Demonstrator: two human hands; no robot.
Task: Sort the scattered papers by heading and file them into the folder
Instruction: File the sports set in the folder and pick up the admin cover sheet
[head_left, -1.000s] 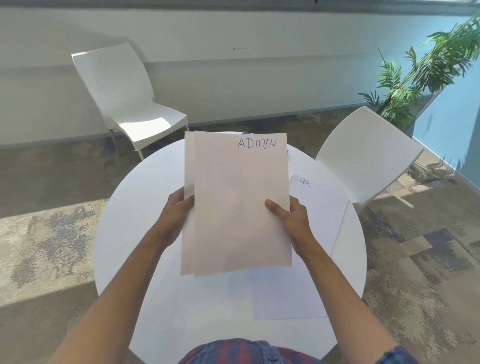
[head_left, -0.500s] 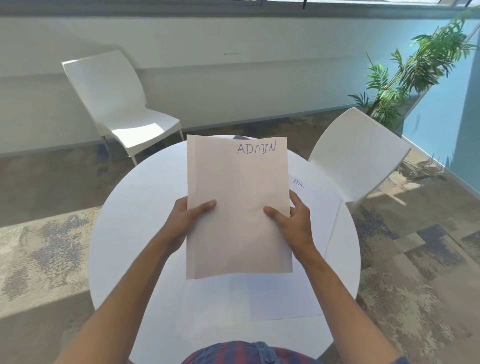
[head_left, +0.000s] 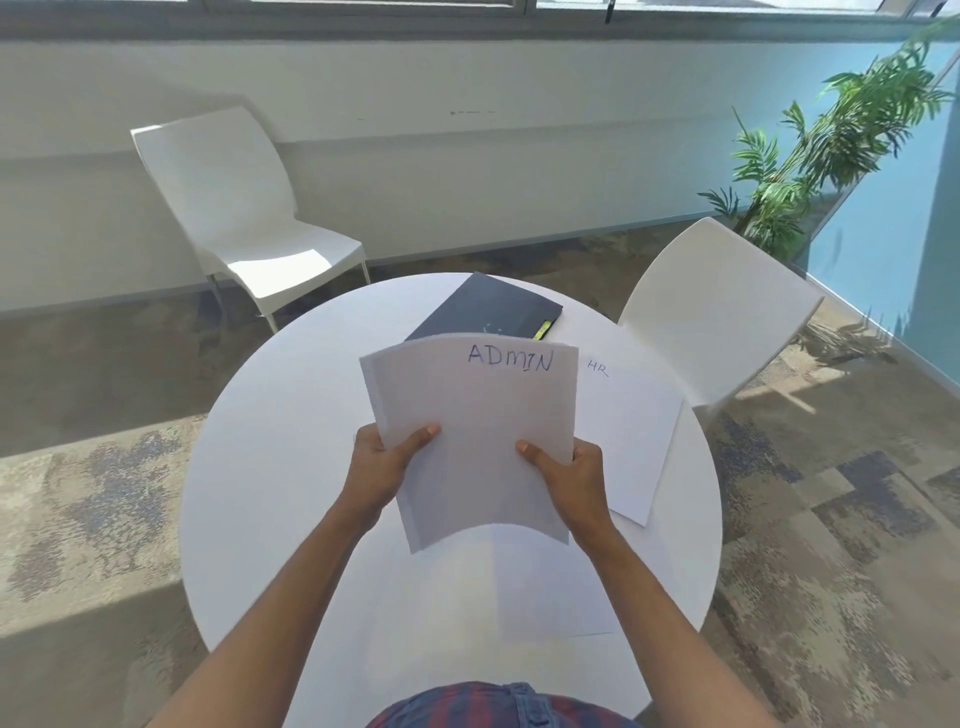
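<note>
A stack of papers (head_left: 475, 441) headed ADMIN is held above the middle of the round table (head_left: 270, 467), gripped at its left edge by the left hand (head_left: 382, 467) and at its right edge by the right hand (head_left: 569, 475). Behind the stack a folder (head_left: 485, 312) is laid on the table's far side, and to the right a sheet headed HR (head_left: 631, 431) is laid flat. One chair (head_left: 234, 208) is set beyond the table to the left, another (head_left: 711, 312) at its far right, with a plant (head_left: 831, 156) behind the latter.
</note>
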